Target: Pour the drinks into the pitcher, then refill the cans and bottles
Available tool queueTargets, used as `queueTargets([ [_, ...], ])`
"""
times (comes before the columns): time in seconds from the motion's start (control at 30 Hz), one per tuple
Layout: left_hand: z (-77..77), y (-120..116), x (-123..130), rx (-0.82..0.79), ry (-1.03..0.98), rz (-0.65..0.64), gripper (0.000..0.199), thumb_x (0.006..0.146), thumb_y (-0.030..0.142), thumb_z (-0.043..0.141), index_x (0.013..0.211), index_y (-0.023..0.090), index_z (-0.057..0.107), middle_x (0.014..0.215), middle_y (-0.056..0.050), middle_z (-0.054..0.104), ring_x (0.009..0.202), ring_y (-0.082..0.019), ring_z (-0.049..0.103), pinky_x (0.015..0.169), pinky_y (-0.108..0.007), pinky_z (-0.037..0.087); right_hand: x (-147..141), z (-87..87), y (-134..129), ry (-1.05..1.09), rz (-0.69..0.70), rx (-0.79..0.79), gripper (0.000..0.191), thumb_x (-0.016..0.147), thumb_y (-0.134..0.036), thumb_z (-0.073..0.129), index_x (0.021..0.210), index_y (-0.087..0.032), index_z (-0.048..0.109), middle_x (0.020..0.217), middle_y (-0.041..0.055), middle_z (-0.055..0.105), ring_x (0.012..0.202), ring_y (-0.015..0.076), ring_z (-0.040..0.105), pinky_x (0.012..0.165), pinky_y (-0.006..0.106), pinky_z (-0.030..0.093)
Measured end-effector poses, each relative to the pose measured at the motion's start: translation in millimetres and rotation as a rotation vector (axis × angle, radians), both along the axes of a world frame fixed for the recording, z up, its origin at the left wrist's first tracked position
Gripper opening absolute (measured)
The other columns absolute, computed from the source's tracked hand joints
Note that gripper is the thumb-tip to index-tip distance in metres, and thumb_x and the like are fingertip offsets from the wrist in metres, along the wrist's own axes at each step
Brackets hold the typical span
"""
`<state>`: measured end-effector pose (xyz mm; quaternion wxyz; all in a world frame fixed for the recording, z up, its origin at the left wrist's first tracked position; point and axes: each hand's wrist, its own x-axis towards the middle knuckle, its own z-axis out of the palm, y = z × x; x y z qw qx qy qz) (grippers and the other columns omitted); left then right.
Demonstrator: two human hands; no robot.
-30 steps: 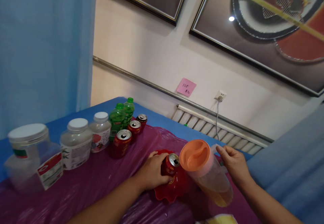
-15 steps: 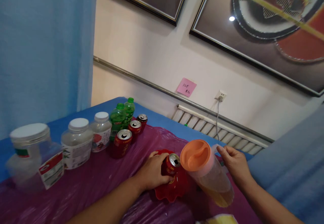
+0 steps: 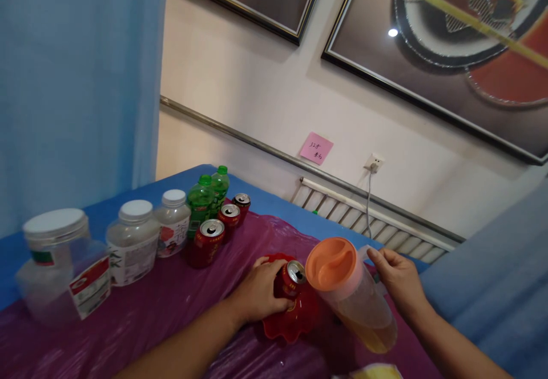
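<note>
My left hand (image 3: 262, 290) is closed around a red drink can (image 3: 289, 281) whose top is open. Under the can lies a red dish (image 3: 282, 329) with a wavy rim. My right hand (image 3: 398, 276) grips the handle of a clear pitcher (image 3: 363, 316) with an orange lid (image 3: 331, 265). The pitcher leans toward the can, its lid close to the can's top, with yellowish liquid low inside. No stream between pitcher and can shows.
To the left stand a large clear jar (image 3: 55, 270), two smaller white-capped jars (image 3: 132, 248), green bottles (image 3: 200, 202) and several red cans (image 3: 208, 245). Purple plastic sheeting (image 3: 171, 322) covers the blue table (image 3: 274, 202). A radiator (image 3: 342, 213) is behind; yellow-white packaging (image 3: 374, 371) lies in front.
</note>
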<state>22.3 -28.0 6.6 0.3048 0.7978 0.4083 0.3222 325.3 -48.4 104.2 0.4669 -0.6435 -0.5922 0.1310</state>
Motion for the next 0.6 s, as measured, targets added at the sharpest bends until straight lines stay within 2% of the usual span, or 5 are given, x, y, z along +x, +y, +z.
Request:
queueTargets([
  [0.6, 3.1, -1.7, -0.4, -0.015, -0.002, 0.009, 0.068, 0.060, 0.032, 0.085, 0.124, 0.030, 0.061, 0.127, -0.002, 0.070, 0.122, -0.031, 0.059, 0.118, -0.047, 0.027, -1.5, -1.5, -3.7, 0.021, 0.016, 0.006, 0.063, 0.073, -0.077, 0.063, 0.049, -0.024, 0.041, 0.051, -0.0051, 0.035, 0.054, 0.0122, 0.033, 0.051, 0.026, 0.031],
])
